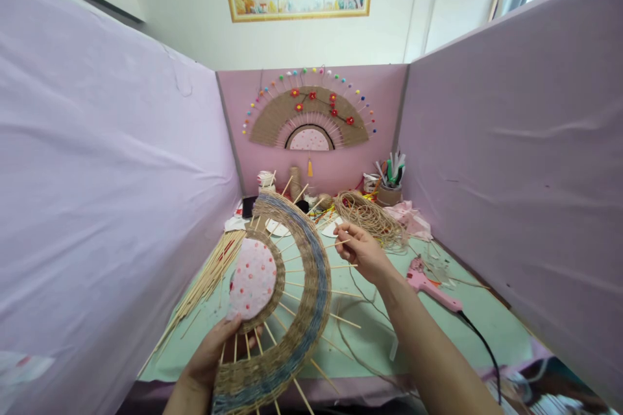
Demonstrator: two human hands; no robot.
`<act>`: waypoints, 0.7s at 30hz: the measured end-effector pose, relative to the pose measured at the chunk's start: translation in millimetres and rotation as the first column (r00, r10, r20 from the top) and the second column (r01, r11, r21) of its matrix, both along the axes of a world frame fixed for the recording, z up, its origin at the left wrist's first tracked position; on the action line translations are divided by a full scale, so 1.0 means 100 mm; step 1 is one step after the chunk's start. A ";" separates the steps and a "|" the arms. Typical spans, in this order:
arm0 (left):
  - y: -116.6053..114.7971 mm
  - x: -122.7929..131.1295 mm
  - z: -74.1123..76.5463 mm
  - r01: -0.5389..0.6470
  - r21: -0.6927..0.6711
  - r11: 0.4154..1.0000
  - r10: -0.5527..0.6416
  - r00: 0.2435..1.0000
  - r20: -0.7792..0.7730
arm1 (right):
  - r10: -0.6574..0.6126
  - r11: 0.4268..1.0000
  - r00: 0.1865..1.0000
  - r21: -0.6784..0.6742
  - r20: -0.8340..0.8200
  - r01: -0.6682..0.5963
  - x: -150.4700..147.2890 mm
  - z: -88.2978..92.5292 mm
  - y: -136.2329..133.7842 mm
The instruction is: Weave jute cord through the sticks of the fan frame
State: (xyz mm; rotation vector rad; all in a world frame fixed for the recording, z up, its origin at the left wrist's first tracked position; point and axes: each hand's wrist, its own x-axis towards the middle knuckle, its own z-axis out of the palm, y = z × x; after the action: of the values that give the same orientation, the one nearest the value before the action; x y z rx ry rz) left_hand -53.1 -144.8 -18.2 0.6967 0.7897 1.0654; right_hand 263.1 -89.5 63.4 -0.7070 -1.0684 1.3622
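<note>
My left hand [214, 353] grips the lower edge of a half-woven fan [296, 292], fingers curled through its wooden sticks beside the pink dotted centre piece [253, 279]. The fan stands tilted above the green table, woven in tan and blue twine bands with bare stick ends poking out. My right hand [363, 249] is closed in a pinch at the fan's outer rim, holding a strand of jute twine [363, 301] that trails down across the table.
A coil of twine [370, 214] lies behind my right hand. A pink glue gun [431, 288] with black cord rests at right. Loose bamboo sticks [209, 279] lie at left. A finished fan [309, 118] hangs on the back panel; a tool cup [389, 191] stands beside it.
</note>
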 end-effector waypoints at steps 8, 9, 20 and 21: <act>0.05 -0.05 -0.07 0.048 0.008 0.999 -0.048 0.998 -0.030 | -0.075 0.997 0.997 0.010 0.024 0.075 -0.11 -0.01 0.03; 0.04 -0.05 -0.06 0.050 0.007 0.999 -0.050 0.998 -0.033 | -0.072 0.997 0.997 0.004 0.016 0.072 -0.13 0.00 0.03; -0.11 0.09 -0.18 0.088 -0.113 0.990 -0.084 0.996 0.043 | -0.123 0.988 0.984 -0.113 -0.130 0.108 -0.30 0.14 0.05; -0.12 0.11 -0.19 0.133 -0.105 0.986 -0.129 0.991 0.039 | -0.133 0.986 0.983 -0.114 -0.128 0.118 -0.31 0.14 0.05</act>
State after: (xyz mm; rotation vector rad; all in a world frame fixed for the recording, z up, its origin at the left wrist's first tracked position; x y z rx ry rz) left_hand -42.3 -157.3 -37.4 0.6298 0.7575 0.9064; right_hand 231.9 -84.1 77.5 -0.7372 -0.8354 1.3451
